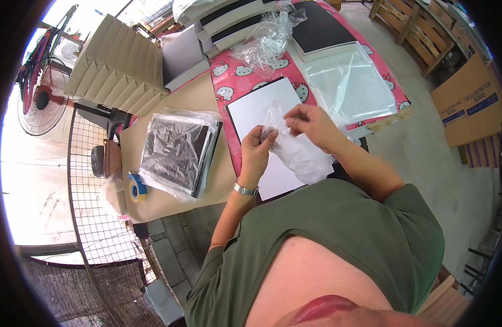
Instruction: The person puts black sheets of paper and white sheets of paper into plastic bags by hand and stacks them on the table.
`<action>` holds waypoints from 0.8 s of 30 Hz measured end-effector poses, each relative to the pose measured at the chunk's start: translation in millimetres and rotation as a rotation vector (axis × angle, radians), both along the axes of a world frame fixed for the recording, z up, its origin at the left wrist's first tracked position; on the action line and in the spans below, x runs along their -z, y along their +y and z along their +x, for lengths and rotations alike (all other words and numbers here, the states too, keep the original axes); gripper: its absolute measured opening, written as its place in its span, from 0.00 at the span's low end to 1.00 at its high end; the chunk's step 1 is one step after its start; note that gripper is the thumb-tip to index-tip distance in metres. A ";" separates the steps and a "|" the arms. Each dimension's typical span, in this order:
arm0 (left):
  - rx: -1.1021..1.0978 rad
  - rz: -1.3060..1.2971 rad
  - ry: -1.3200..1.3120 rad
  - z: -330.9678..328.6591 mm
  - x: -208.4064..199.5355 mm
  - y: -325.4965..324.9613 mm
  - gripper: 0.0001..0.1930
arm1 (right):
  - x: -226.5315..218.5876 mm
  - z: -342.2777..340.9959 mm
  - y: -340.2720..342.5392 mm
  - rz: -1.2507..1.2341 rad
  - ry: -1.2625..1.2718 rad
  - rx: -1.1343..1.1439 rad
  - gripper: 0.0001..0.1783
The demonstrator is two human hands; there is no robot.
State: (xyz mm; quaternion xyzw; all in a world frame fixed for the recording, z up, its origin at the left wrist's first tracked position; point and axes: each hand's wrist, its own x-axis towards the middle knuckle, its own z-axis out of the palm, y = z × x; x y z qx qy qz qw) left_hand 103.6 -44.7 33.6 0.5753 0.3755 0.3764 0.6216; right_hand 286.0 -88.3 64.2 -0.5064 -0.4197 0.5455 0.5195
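Note:
A clear plastic bag (303,157) hangs crumpled between my hands, over a stack of white sheets (281,177) with dark edges. My left hand (255,151) pinches the bag's upper edge between thumb and fingers. At the other side of that edge is my right hand (315,126), its fingers curled in against the plastic; its exact grip is partly hidden. To the left lies a stack of black boards (177,152) wrapped in clear plastic. Flat clear plastic bags (349,87) lie in a pile beyond my right hand.
Black boards (323,30) and crumpled plastic wrap (270,41) occupy the far side. A tall stack of folded brown paper (117,68) stands far left, near a fan (42,99). A tape roll (136,188) sits at the left edge. A cardboard box (469,101) stands right.

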 end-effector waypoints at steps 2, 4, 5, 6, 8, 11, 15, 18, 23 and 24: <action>-0.007 -0.028 -0.084 1.9 -5.5 -0.3 0.07 | 8.3 7.4 12.3 0.051 0.038 0.050 0.07; -0.026 -0.075 -0.225 3.3 -14.1 -3.6 0.09 | 9.3 7.4 15.9 0.093 -0.030 0.033 0.07; -0.008 -0.130 -0.331 4.7 -14.3 -0.1 0.13 | 7.1 1.7 13.2 0.108 -0.116 -0.009 0.07; 0.007 -0.113 -0.333 6.4 -16.2 2.9 0.13 | 5.5 -1.8 12.4 0.122 -0.202 -0.051 0.07; 0.035 -0.077 -0.342 8.6 -20.8 5.4 0.13 | 4.0 -4.5 14.2 0.126 -0.030 0.014 0.10; 0.009 -0.134 -0.362 1.6 -16.1 7.1 0.15 | 13.2 -7.0 17.1 0.123 0.115 -0.158 0.11; -0.047 -0.226 -0.505 5.5 -25.0 -2.9 0.10 | 20.9 -4.3 22.1 0.043 -0.114 -0.007 0.07; -0.066 -0.181 -0.462 -5.1 -21.0 0.2 0.09 | 19.0 -2.7 23.8 0.065 -0.387 0.065 0.06; -0.126 -0.122 -0.288 -9.2 -14.3 0.5 0.13 | 18.9 -12.5 41.7 0.496 -0.556 0.170 0.09; -0.164 -0.142 -0.309 -7.2 -13.8 -2.5 0.13 | 15.9 -15.2 45.9 0.524 -0.491 0.176 0.10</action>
